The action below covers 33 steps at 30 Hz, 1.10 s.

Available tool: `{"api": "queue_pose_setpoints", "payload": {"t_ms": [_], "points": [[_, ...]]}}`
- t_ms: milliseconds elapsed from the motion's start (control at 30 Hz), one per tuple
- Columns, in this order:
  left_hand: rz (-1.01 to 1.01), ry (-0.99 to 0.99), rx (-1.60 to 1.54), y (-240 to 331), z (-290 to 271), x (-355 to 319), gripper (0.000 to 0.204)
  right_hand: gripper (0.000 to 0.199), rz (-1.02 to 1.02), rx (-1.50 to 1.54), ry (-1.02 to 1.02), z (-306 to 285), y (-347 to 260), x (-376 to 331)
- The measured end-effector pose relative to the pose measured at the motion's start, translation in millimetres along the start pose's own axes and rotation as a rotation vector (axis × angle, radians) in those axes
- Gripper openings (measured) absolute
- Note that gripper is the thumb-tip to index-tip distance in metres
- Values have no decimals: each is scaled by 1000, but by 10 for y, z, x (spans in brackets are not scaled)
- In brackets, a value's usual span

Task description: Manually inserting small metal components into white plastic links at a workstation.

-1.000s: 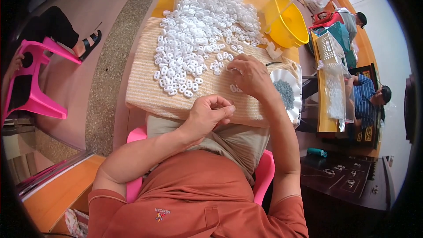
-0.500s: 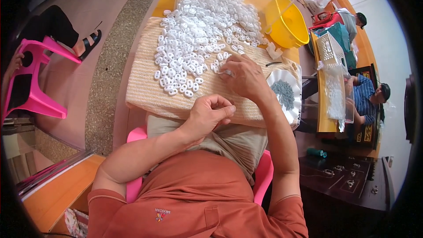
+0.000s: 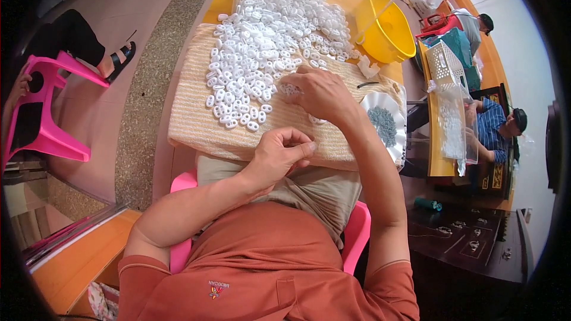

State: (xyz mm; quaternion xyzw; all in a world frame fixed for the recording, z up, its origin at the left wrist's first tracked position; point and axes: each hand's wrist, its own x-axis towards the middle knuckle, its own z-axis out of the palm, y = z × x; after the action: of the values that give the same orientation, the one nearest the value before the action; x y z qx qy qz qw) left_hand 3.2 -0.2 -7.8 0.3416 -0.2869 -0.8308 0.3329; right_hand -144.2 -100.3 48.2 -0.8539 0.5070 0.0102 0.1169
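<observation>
Small white oval plastic pieces with two holes (image 3: 238, 89) lie in a wide heap on a striped beige towel (image 3: 196, 104). My right hand (image 3: 321, 92) reaches over the heap's near right side, palm down with bent fingers. Several white pieces lie at its fingertips, and a few more show under its palm. Whether it grips any is hidden. Closer to my body, my left hand (image 3: 276, 156) is closed, with thumb and forefinger pinched together above the towel's near edge. Anything in that pinch is too small to make out.
Right of my right hand sits a white fluted dish (image 3: 399, 145) of small grey-blue parts (image 3: 382, 126). Beyond are a crumpled tissue (image 3: 367, 68), a thin black strip (image 3: 367, 84) and a yellow basin (image 3: 386, 27). Other people sit left and right; a pink chair (image 3: 56, 104) stands left.
My right hand has moved left and slightly away from me, toward the heap. White pieces now show beneath its palm. My left hand keeps its pinch in place.
</observation>
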Motion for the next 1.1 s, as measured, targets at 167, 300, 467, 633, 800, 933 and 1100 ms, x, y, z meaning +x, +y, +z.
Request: {"api": "queue_pose_setpoints", "payload": {"t_ms": [167,300,467,633,800,933,1100], "points": [[-1,-1,8,7,1,-6,10,28,-12,25,-22,17,33,77],[13,-2,21,20,13,-13,10,24,-56,73,-5,51,68,93],[21,-9,6,5,6,-4,10,24,-64,70,29,74,33,68],[-7,-2,10,13,5,-8,10,23,-103,74,42,123,48,82],[-4,-2,10,29,11,-12,10,19,-106,101,47,137,47,84],[16,5,19,15,9,-4,10,16,-98,109,58,129,36,86],[19,-7,16,34,11,-15,10,13,-116,117,74,150,54,98]]}}
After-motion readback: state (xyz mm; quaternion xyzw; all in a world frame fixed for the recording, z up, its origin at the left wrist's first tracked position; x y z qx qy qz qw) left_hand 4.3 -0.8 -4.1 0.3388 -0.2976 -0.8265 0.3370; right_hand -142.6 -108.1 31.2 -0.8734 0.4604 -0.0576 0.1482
